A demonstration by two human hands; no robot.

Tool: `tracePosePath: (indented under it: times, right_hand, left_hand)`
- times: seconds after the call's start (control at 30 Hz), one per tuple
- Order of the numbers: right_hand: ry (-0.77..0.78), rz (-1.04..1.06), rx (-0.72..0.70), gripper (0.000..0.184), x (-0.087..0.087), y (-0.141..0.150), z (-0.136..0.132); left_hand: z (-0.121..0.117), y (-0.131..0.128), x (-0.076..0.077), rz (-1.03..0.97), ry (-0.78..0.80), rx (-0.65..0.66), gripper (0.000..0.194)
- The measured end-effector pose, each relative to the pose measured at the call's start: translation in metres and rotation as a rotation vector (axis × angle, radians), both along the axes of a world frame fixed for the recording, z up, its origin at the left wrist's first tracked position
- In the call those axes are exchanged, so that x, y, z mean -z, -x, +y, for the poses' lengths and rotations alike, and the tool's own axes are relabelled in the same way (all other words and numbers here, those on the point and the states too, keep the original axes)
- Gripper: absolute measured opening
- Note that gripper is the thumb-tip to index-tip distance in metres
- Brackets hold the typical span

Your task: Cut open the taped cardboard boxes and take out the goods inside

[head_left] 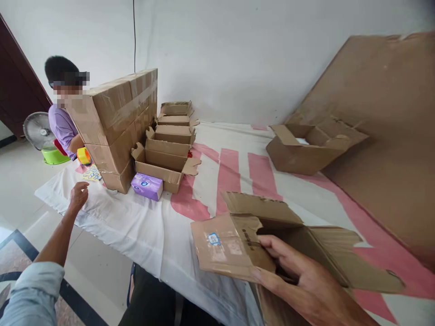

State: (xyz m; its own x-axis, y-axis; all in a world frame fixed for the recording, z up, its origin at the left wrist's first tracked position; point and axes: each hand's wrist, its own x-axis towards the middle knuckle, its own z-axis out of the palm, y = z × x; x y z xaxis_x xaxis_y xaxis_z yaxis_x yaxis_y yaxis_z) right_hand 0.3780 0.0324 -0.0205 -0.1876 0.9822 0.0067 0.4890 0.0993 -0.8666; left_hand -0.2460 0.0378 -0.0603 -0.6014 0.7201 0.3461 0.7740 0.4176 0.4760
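Note:
My right hand point(299, 280) grips the front flap of an open, used cardboard box point(268, 240) that lies on the white and pink sheet point(159, 226) right in front of me. My thumb and fingers pinch the flap edge. My left hand point(79, 195) is stretched out to the far left, resting near the sheet's edge with its fingers loosely curled and nothing visible in it. A purple tissue pack point(147, 185) lies between that hand and a row of open boxes.
A stack of taped cartons point(118, 122) stands at the left; behind it sits a person in a purple shirt point(63, 127) with a tape roll point(84, 155) and a fan point(37, 130). Several open boxes point(166, 156) line up beside the stack. Another open box point(306, 147) and a big cardboard sheet point(384, 136) are at the right.

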Motion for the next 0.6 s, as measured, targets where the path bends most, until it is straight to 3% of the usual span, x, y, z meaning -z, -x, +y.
tracePosePath:
  times: [0.13,0.2,0.37,0.47,0.6]
  right_hand:
    - [0.124,0.08,-0.079,0.052,-0.012,-0.007,-0.004]
    - [0.126,0.127,-0.128,0.047,-0.019,-0.01,-0.007]
    - [0.141,0.237,-0.196,0.037,-0.032,-0.01,-0.011]
    - [0.151,0.274,-0.195,0.038,-0.033,-0.011,-0.013]
    - [0.161,0.33,-0.202,0.042,-0.03,-0.015,-0.013]
  left_hand:
    - [-0.026,-0.058,0.006,-0.046,-0.097,0.065,0.027]
    - [-0.032,-0.099,0.011,-0.085,-0.133,0.167,0.025]
    - [-0.039,-0.234,0.009,-0.236,-0.325,0.677,0.014]
    - [-0.037,-0.314,-0.002,-0.355,-0.38,0.884,0.01]
    - [-0.025,-0.379,-0.006,-0.447,-0.438,1.1,0.035]
